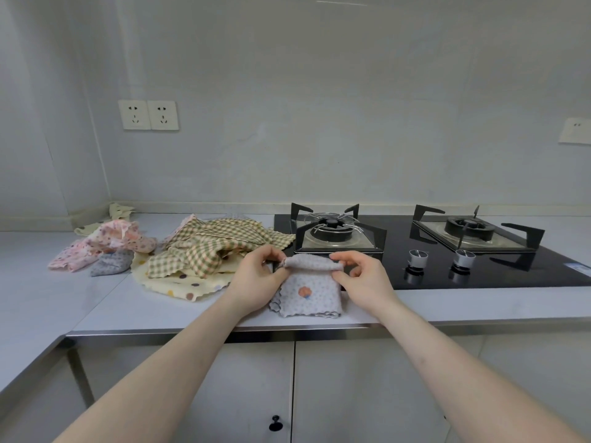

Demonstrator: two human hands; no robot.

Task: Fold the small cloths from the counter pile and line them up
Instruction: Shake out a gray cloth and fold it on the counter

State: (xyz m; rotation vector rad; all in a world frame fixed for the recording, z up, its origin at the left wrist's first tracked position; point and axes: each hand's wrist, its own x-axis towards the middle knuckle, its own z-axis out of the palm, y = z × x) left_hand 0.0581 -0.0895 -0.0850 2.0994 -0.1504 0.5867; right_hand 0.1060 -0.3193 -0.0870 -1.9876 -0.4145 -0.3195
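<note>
At the near edge of the desk [160,311], both forearms reach forward from the bottom of the view and meet over a small grey cloth [311,298] with fine dots and an orange flower patch. The left hand [256,279] has its wrist low on the desk and its fingers [271,253] curled up and over, pinching the left end of the cloth's raised far edge. The right hand [361,276] mirrors it, thumb and fingers pinching the right end of that same edge. Between the two hands the far edge stands lifted and rolled toward the person, while the near part of the cloth lies flat on the desk, its scalloped hem just short of the desk's front lip.

Beyond the left hand lies the pile: a green checked cloth [217,247] bunched over a cream cloth with coloured dots [185,282]. Farther left, a pink floral cloth [105,244] is crumpled beside a small grey dotted cloth [112,263], and another cream cloth [118,211] lies at the back corner.

Just behind the held cloth a black gas hob [479,273] is set into the desk, with two burners and two knobs. On the wall behind are a double socket [148,115] and another socket plate [575,131] at far right.
</note>
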